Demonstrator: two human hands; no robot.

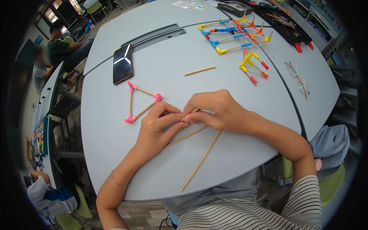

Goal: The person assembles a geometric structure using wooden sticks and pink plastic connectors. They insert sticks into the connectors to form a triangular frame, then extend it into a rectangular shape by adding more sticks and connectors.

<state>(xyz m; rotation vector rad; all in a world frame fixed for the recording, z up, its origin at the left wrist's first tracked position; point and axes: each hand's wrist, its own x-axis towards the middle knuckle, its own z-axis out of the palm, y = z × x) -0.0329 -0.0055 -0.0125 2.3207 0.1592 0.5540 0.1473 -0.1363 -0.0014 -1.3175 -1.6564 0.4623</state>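
Note:
My left hand [155,124] and my right hand [216,109] meet above the near middle of the table, fingertips pinched together. A short wooden stick [194,110] pokes out of my right fingers. Only a trace of pink shows at my left fingertips, apparently a connector mostly covered by them. Below the hands, one wooden stick [188,136] slants toward my left wrist and a longer wooden stick [200,161] runs toward the table's near edge; their upper ends are hidden. Left of my hands lies a triangle of wooden sticks with pink corner connectors [157,98].
A phone [123,64] and a loose stick [200,71] lie farther back on the table [103,153]. Toward the back right are a colourful stick frame [220,51], a smaller yellow-and-red piece [251,55], eyeglasses [297,76] and a black case [283,25]. People sit at the left.

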